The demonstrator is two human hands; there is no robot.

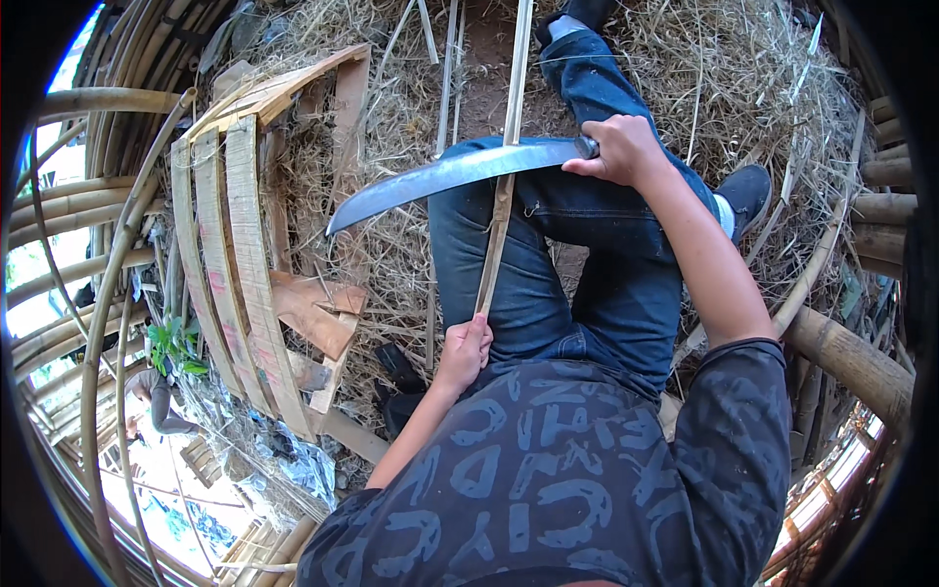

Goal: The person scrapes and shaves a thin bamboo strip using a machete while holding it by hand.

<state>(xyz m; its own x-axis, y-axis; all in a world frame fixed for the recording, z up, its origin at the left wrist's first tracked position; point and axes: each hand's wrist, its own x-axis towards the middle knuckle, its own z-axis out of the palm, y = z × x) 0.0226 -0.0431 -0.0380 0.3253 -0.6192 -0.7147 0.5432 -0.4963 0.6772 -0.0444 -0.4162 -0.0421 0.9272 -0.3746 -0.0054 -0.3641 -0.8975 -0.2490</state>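
My right hand (626, 152) is wrapped round the dark handle of a machete (440, 179), whose long curved blade points left and lies across a split bamboo strip (496, 240). The strip runs from my lap out past my knees to the far edge of view. Its near end is pinched in my left hand (464, 350), close to my waist. Blade and strip cross above my left thigh, in blue jeans (499, 254). Whether the edge has bitten into the strip cannot be seen.
A wooden slatted crate (235, 254) stands to my left, with a broken board (313, 313) beside it. Dry straw (724, 68) covers the ground. Bamboo poles (88, 210) form a wall at the left; a thick pole (851, 362) lies at the right. Another person (156, 401) is partly visible beyond the left wall.
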